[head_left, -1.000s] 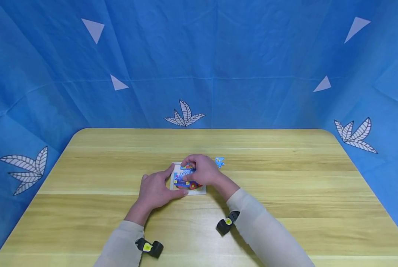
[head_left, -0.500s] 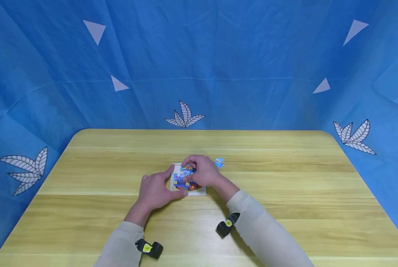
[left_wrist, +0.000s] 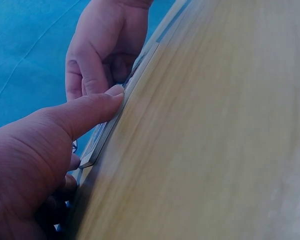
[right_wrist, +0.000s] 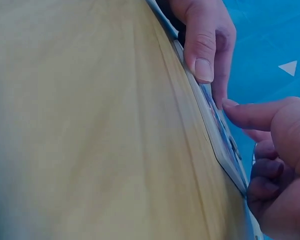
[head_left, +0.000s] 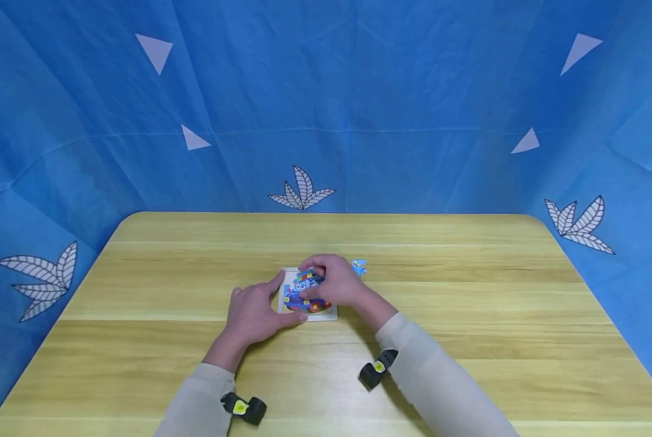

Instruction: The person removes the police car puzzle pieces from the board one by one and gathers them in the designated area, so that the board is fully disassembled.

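A small jigsaw puzzle board (head_left: 322, 317) with a pale rim lies on the table, its picture a blue cartoon vehicle with eyes and red wheels. My left hand (head_left: 253, 311) holds the board's near left corner, thumb on the front rim and index finger at the left side. Over the right part of the picture, my right hand (head_left: 337, 280) pinches a puzzle piece (head_left: 306, 275) between thumb and fingers, hiding much of that side. In the right wrist view, the right thumb (right_wrist: 250, 114) reaches onto the board while the other fingers curl by its far end.
One loose blue puzzle piece (head_left: 359, 267) lies on the wooden table (head_left: 468, 303), just right of the right hand. A blue cloth (head_left: 413, 91) with white triangles and leaf prints hangs behind and beside the table. Each wrist wears a black strapped camera (head_left: 247, 409).
Pieces in the upper part of the picture have shifted and sit slightly tilted under the right fingers. The right forearm has edged right; the left hand stays on the board.
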`<state>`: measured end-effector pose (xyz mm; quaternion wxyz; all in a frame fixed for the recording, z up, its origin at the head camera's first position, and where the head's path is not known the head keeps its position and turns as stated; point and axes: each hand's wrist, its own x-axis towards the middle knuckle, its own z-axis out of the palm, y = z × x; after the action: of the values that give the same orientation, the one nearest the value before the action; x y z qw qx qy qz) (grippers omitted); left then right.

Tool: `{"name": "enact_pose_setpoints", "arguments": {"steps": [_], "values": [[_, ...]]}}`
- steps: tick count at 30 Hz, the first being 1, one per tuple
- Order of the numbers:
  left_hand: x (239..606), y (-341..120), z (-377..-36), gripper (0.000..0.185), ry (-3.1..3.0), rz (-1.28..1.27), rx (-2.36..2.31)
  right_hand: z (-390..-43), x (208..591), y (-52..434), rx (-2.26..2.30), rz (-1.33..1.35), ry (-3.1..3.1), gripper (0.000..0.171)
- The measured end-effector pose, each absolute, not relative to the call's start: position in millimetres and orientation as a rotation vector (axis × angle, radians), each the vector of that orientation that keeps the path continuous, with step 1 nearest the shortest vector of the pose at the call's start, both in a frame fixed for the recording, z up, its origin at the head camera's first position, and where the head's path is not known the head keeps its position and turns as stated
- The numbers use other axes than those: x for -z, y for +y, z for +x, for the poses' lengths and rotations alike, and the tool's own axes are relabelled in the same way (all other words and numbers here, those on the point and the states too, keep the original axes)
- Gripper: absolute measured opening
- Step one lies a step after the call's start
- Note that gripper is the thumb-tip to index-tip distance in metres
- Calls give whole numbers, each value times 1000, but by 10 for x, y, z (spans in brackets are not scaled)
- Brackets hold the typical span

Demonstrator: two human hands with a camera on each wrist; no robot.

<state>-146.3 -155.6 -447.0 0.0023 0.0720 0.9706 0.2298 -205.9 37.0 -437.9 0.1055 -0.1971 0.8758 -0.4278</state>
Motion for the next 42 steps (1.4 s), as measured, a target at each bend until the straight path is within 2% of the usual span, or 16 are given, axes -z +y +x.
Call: {"name": "enact_pose_setpoints", "arguments": {"steps": [17,29,42], "values": [[4461,-1546,-1456,107,3036,206,-712,-2033,4386,457,1127,-516,2723,45],[4464,-1551,-1462,107,3034,203,-715,-2044,4375,444,1058,-504,2718,30],[4459,-1548,-1464,107,3046,207,-699,-2041,4381,441,1059,-504,2712,28]]}}
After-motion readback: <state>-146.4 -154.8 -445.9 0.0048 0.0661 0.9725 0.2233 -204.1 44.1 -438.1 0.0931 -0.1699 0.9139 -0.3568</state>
